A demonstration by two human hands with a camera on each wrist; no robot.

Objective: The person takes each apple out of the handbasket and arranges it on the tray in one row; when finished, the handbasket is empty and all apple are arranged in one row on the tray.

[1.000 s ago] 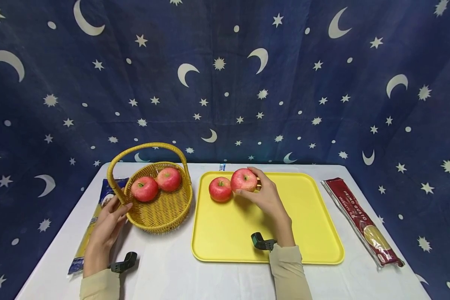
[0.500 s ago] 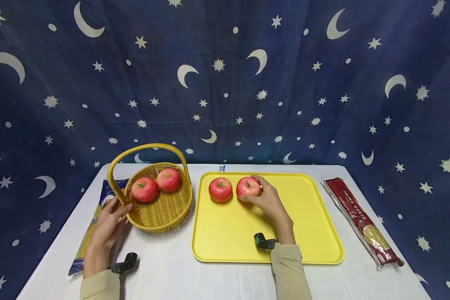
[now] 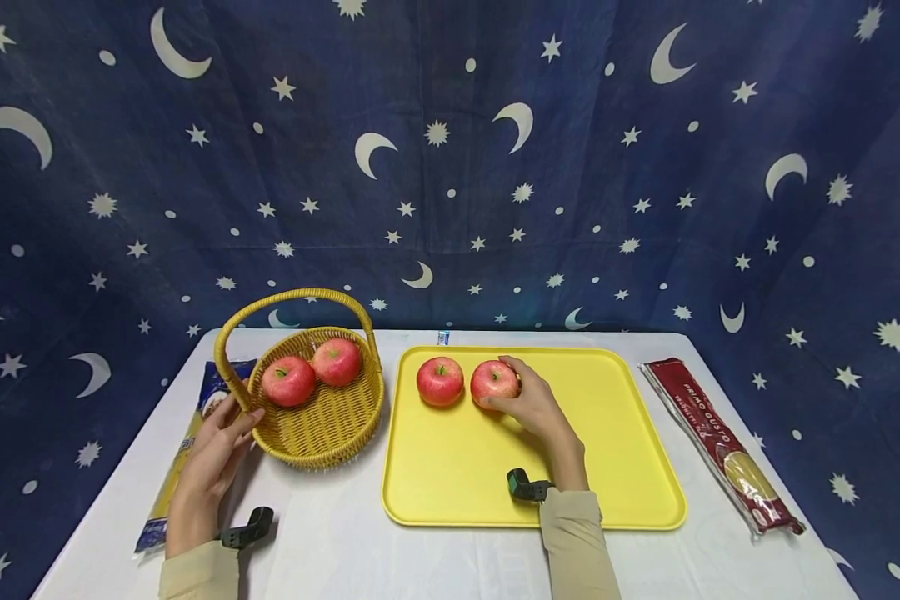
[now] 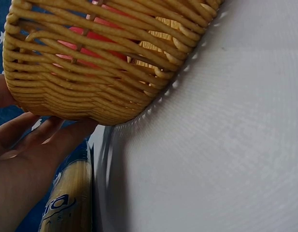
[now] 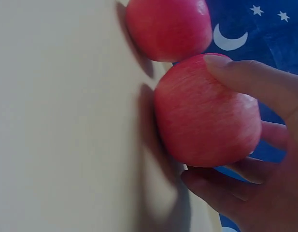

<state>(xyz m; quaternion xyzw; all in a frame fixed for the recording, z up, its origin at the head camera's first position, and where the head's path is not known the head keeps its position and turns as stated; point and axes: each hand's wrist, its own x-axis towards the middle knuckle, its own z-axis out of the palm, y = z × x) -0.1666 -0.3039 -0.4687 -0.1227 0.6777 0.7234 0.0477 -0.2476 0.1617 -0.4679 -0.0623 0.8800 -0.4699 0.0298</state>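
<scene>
My right hand has its thumb and fingers round a red apple at the yellow tray, toward its back left. Just left of it sits another red apple, with a small gap between the two. In the right wrist view the held apple is at or very near the tray surface; contact is hard to tell. My left hand holds the wicker basket at its left side, thumb by the foot of the handle, fingers against the outer wall. Two apples lie inside the basket.
A blue and yellow pasta packet lies at the left, partly behind my left hand and the basket. A red spaghetti packet lies right of the tray. A starry blue curtain hangs behind the white table.
My right hand has lowered the apple toward the tray and shifted it slightly right, opening a gap from the other apple. The left hand and basket have stayed put.
</scene>
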